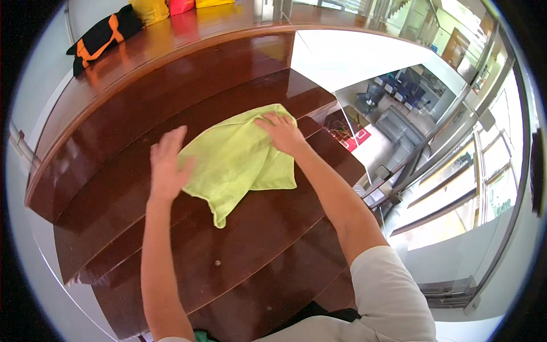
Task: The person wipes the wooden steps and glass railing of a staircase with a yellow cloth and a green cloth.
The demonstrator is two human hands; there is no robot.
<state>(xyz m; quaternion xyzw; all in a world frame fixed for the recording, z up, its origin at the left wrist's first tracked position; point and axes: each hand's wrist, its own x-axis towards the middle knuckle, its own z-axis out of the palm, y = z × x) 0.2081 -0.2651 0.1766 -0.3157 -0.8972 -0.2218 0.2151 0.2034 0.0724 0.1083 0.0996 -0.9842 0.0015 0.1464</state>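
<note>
Head: right hand [283,134] on cloth [228,154]; steps [250,239] beneath

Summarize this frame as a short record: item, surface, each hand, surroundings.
Item: yellow-green cloth, spread out with folds
Surface: glossy dark brown steps, under the cloth
Left hand: open, blurred, at the cloth's left edge; contact unclear
Right hand: laid on the cloth's upper right part, fingers extended
Surroundings: black bundle with orange strap at upper left; gray sofa at right
</note>
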